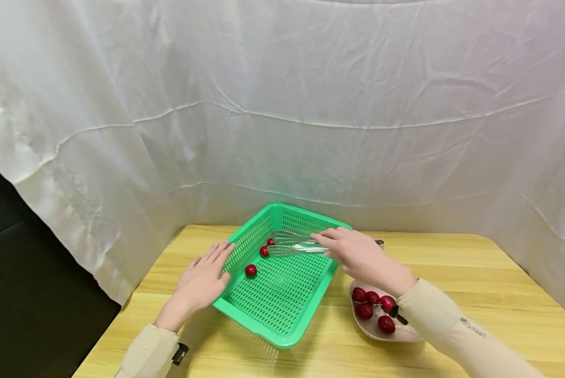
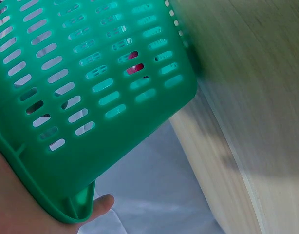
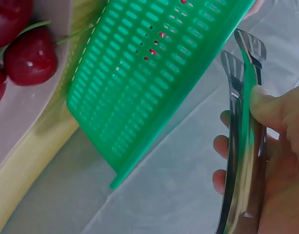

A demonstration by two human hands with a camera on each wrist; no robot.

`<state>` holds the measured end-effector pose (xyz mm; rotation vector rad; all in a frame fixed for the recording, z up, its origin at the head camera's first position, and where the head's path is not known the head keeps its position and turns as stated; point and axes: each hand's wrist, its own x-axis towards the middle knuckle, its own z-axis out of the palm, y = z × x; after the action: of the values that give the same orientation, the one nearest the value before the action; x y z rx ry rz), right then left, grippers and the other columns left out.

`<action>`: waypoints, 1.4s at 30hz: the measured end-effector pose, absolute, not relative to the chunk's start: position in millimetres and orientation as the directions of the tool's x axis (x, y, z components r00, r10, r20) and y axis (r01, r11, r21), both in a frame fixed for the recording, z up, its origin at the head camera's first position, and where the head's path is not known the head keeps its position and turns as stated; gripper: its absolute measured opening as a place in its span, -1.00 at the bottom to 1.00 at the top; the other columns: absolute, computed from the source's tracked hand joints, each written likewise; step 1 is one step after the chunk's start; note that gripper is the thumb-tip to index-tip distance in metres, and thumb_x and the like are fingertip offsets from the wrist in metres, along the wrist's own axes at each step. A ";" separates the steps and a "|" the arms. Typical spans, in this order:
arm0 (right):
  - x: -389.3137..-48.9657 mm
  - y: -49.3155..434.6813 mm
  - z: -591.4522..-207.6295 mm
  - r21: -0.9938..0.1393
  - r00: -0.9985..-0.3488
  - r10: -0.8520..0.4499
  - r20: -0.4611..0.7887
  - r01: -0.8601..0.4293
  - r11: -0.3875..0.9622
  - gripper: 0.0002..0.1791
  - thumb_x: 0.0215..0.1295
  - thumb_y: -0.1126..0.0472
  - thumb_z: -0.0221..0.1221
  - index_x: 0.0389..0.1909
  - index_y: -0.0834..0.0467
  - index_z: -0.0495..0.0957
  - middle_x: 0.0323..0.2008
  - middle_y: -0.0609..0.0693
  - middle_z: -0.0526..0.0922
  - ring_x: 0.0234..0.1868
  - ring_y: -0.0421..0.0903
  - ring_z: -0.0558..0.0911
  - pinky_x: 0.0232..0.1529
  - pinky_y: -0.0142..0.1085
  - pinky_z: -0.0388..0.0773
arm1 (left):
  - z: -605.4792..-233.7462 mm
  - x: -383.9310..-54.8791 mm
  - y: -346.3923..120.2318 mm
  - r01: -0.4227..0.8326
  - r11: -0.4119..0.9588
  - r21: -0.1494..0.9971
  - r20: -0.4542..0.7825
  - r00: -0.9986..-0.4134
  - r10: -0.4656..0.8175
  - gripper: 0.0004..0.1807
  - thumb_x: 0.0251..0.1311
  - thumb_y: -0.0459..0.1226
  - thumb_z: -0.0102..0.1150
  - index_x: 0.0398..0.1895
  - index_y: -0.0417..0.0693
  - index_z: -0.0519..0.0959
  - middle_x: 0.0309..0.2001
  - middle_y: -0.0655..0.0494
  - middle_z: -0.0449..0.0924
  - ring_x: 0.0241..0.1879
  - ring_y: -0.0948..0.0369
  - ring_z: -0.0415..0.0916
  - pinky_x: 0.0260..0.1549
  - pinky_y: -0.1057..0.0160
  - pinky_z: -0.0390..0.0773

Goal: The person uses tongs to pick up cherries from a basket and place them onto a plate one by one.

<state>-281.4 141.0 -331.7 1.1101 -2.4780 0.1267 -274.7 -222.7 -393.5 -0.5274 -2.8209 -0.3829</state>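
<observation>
A green perforated plastic basket [image 1: 282,299] stands on the table with three red cherries inside, one of them [image 1: 251,271] apart from the other two. My left hand [image 1: 201,278] rests on the basket's left rim, its fingers straight. Above the basket's far right part, my right hand [image 1: 364,257] holds metal tongs [image 1: 284,251] with slotted ends. Those ends are spread slightly and reach beside the pair of cherries, with nothing between them. In the right wrist view, the thumb presses one arm of the tongs [image 3: 258,146] while the fingers curl behind the other.
To the right of the basket, partly under my right forearm, is a pale pink dish [image 1: 395,337] with several cherries [image 1: 386,324], some with stems. The wooden table [image 1: 480,294] has a white curtain [image 1: 310,157] behind it. A dark area [image 1: 32,294] lies left of the table.
</observation>
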 end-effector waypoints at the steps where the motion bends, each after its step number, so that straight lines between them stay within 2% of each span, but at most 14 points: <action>1: -282.7 138.5 -331.5 0.090 -0.595 -0.697 0.400 -0.732 0.676 -0.43 0.32 0.24 0.25 0.36 0.07 0.43 0.18 0.00 0.56 0.08 -0.04 0.55 -0.17 -0.18 0.60 | -393.4 -274.7 -222.6 0.382 0.900 0.210 0.287 -0.904 0.317 -0.30 0.35 -0.17 -0.01 0.54 -0.01 0.12 0.53 -0.03 0.00 0.49 -0.08 -0.06 0.33 -0.31 0.01; 4: -286.4 129.4 -330.0 0.095 -0.604 -0.709 0.365 -0.733 0.673 -0.45 0.34 0.22 0.24 0.35 0.08 0.43 0.17 0.00 0.56 0.12 -0.02 0.54 -0.05 -0.14 0.59 | -392.4 -274.6 -222.4 0.384 0.899 0.211 0.291 -0.903 0.317 -0.31 0.35 -0.17 -0.01 0.54 -0.02 0.13 0.53 -0.04 0.00 0.48 -0.09 -0.04 0.33 -0.31 0.02; 13: -302.8 99.1 -334.4 0.108 -0.627 -0.733 0.265 -0.736 0.669 -0.47 0.30 0.20 0.28 0.29 0.10 0.50 0.09 -0.02 0.61 0.06 -0.04 0.56 -0.06 -0.18 0.60 | -391.0 -275.1 -222.3 0.383 0.900 0.207 0.286 -0.904 0.319 -0.30 0.35 -0.17 0.00 0.54 -0.02 0.12 0.53 -0.03 0.00 0.48 -0.09 -0.04 0.34 -0.31 0.01; 20: -311.7 80.5 -342.2 0.135 -0.616 -0.760 0.206 -0.752 0.646 -0.51 0.28 0.20 0.29 0.25 0.10 0.54 0.01 -0.05 0.63 -0.02 -0.05 0.56 -0.15 -0.22 0.61 | -392.7 -275.6 -221.4 0.382 0.901 0.205 0.283 -0.904 0.319 -0.30 0.35 -0.16 -0.01 0.54 0.00 0.12 0.53 -0.02 -0.01 0.49 -0.06 -0.06 0.34 -0.30 0.02; 27: -316.7 66.1 -347.6 0.124 -0.649 -0.748 0.136 -0.738 0.663 -0.52 0.30 0.19 0.28 0.24 0.08 0.55 0.06 -0.05 0.63 0.04 -0.04 0.57 -0.02 -0.19 0.59 | -392.6 -274.6 -220.8 0.384 0.900 0.206 0.289 -0.903 0.319 -0.30 0.35 -0.17 -0.01 0.54 -0.01 0.12 0.53 -0.03 0.00 0.49 -0.06 -0.06 0.34 -0.31 0.02; 32: -319.8 55.5 -349.7 0.157 -0.659 -0.744 0.110 -0.728 0.668 -0.55 0.28 0.15 0.29 0.21 0.01 0.59 0.01 -0.09 0.64 0.00 -0.07 0.58 -0.14 -0.23 0.63 | -391.3 -274.3 -220.6 0.387 0.898 0.209 0.293 -0.901 0.320 -0.30 0.34 -0.17 -0.01 0.54 -0.02 0.13 0.53 -0.04 0.02 0.49 -0.08 -0.04 0.34 -0.30 0.02; 42: -319.4 47.2 -351.5 0.167 -0.659 -0.749 0.072 -0.732 0.660 -0.57 0.26 0.17 0.30 0.18 0.01 0.61 -0.09 -0.09 0.65 -0.05 -0.08 0.60 -0.27 -0.28 0.64 | -392.1 -273.4 -217.2 0.386 0.897 0.214 0.294 -0.901 0.318 -0.30 0.34 -0.17 -0.01 0.54 -0.01 0.13 0.53 -0.03 0.02 0.49 -0.06 -0.05 0.34 -0.29 0.01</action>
<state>-319.4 47.2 -351.5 1.2284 -2.7380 -0.1854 -273.4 -217.2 -392.1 -0.5305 -2.8106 -0.3916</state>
